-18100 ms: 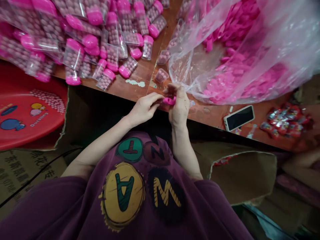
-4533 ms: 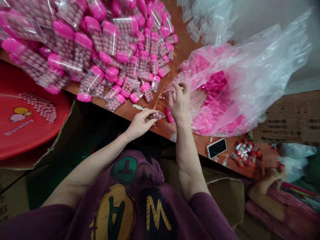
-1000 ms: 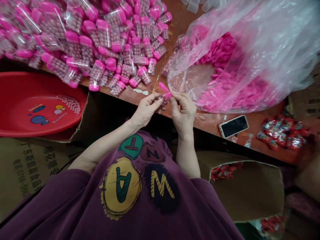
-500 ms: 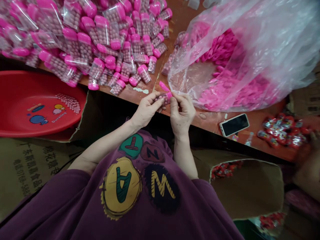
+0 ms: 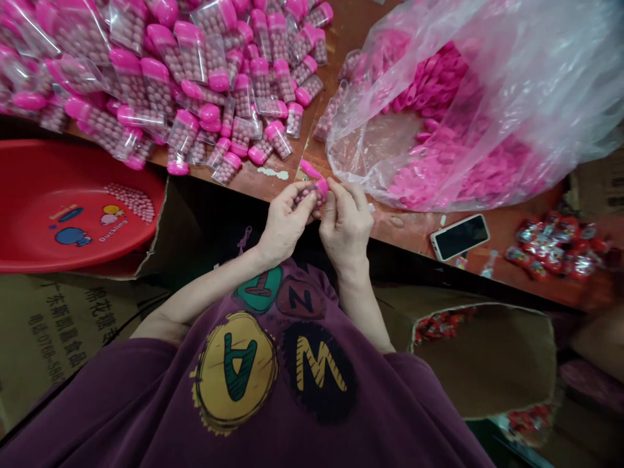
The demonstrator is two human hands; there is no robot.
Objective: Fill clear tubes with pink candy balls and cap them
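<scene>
My left hand (image 5: 287,218) is closed round a small clear container of pink beads (image 5: 305,193). A pink cap (image 5: 322,187) sits at its right end, with a pink strip (image 5: 310,169) sticking up and to the left. The thumb and fingers of my right hand (image 5: 346,221) pinch at the cap's edge. Both hands are at the table's front edge. Many similar bead containers (image 5: 244,97) with pink caps are heaped at the back left. To the right, a clear plastic bag (image 5: 361,149) holds pink plastic pieces (image 5: 463,169).
A red basin (image 5: 29,195) with loose pink beads (image 5: 131,200) is at the left. On the table's right lie a phone (image 5: 460,238) and red wrapped items (image 5: 560,247). Below is an open carton (image 5: 487,364). Part of another person's arm (image 5: 599,338) shows at the right edge.
Both hands and the container have shifted slightly left. The pink strip now slants more toward the left, and my right hand's fingers are nearer the cap.
</scene>
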